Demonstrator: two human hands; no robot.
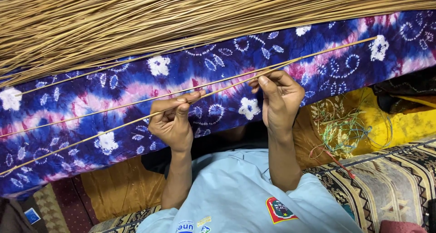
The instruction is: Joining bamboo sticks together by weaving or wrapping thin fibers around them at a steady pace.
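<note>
Left hand (172, 122) fingers pinched shut on thin reed (136, 121), right hand (279, 99) fingers closed — same reed, over tie-dye cloth (113, 92)

A big pile of dry straw sticks (136, 19) lies across the top. Under it is a blue, pink and white cloth with flower shapes (113, 101). A tangle of coloured threads (345, 128) sits on a yellow cloth (399, 124). A striped patterned mat (390, 183) lies below it.

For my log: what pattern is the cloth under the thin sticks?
Tie-dye cloth: deep blue and purple with pink bands and white flower-like blotches, clearest in the head view.
</note>
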